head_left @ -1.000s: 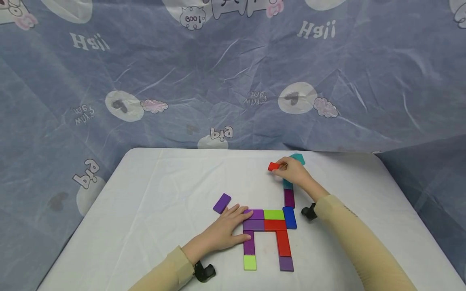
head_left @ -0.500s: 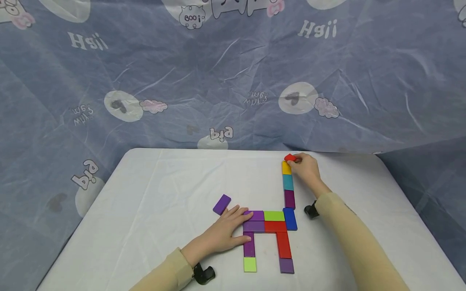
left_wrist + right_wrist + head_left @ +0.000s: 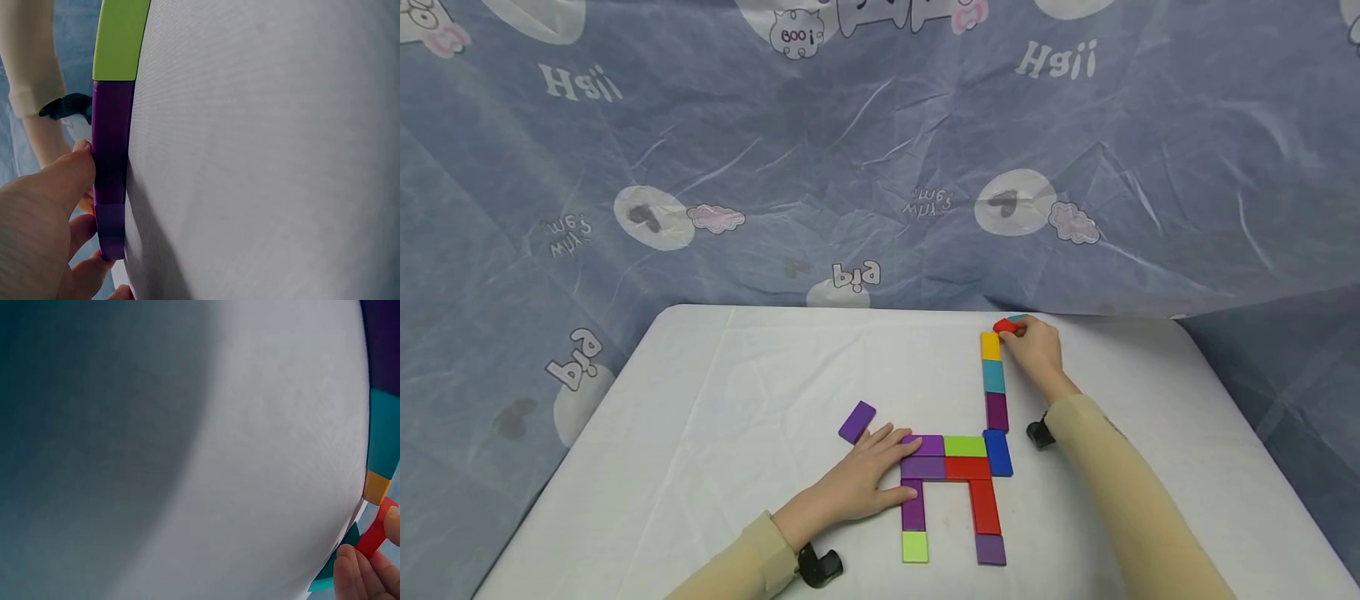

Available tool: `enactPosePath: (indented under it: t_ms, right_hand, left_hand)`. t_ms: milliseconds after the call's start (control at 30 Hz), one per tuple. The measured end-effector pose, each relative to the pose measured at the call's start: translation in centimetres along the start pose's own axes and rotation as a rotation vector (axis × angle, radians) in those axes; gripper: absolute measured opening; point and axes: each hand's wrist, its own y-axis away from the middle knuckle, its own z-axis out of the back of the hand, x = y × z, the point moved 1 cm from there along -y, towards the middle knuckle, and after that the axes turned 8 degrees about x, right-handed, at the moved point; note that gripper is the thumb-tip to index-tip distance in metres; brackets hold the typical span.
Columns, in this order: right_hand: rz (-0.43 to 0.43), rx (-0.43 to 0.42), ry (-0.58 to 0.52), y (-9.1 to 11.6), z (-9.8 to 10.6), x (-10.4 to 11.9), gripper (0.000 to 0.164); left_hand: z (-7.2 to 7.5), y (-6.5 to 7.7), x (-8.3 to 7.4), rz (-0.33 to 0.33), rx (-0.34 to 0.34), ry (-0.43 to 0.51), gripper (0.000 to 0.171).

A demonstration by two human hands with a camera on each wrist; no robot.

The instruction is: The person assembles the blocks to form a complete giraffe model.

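My right hand (image 3: 1036, 352) pinches a small red block (image 3: 1004, 326) between thumb and fingers near the table's far edge. That red block (image 3: 374, 534) is close to the end of the yellow block (image 3: 990, 346), which tops a column of teal (image 3: 993, 377), dark purple (image 3: 997, 412) and blue (image 3: 997, 452) blocks. Partly behind the right fingers lies another teal block (image 3: 325, 582). My left hand (image 3: 859, 485) rests with spread fingers at the left side of the block figure, its fingertips at the purple blocks (image 3: 922, 468) and its thumb on the left purple leg (image 3: 913, 514).
A loose purple block (image 3: 857, 422) lies just beyond the left fingertips. Lime (image 3: 966, 447) and red blocks (image 3: 985, 507) form more of the flat figure. A grey-blue patterned cloth (image 3: 880, 167) hangs behind the white table (image 3: 760, 375).
My right hand has carried the red block right and away to the column's far end, uncovering the yellow block. Lately it shifted slightly right. The left hand has stayed put.
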Motion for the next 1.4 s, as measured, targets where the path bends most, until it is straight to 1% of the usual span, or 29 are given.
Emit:
enactPosePath:
  t_ms: [167, 367, 567, 633, 800, 933, 1033, 1233, 1400]
  right_hand:
    - [0.023, -0.020, 0.037, 0.03, 0.01, 0.41, 0.039]
    - [0.013, -0.023, 0.071, 0.01, -0.06, 0.49, 0.036]
    - [-0.004, -0.012, 0.096, 0.26, -0.12, 0.72, 0.032]
    - [0.012, -0.006, 0.105, 0.40, -0.12, 0.85, 0.031]
    - [0.069, 0.035, 0.138, 0.53, -0.39, 1.02, 0.035]
    - [0.095, 0.062, 0.161, 0.36, -0.64, 0.92, 0.042]
    - [0.104, 0.082, 0.176, 0.25, -0.75, 0.76, 0.044]
    - [0.135, 0.126, 0.202, 0.02, -0.90, 0.67, 0.044]
    - [0.139, 0.155, 0.207, -0.08, -0.97, 0.79, 0.045]
  left_hand:
    - [0.07, 0.06, 0.01, -0.007, -0.007, 0.005, 0.067]
    - [0.04, 0.06, 0.01, -0.011, -0.007, 0.008, 0.067]
    - [-0.04, 0.03, 0.06, -0.011, -0.010, 0.002, 0.068]
    - [-0.02, 0.05, 0.03, -0.013, -0.009, 0.004, 0.068]
    - [-0.07, 0.02, 0.08, -0.018, -0.014, -0.003, 0.068]
    - [-0.10, 0.00, 0.12, -0.021, -0.019, -0.007, 0.067]
    - [-0.07, 0.01, 0.11, -0.020, -0.018, -0.006, 0.068]
    - [0.02, 0.04, 0.04, -0.017, -0.015, -0.005, 0.067]
    - [0.00, 0.04, 0.07, -0.015, -0.017, -0.006, 0.067]
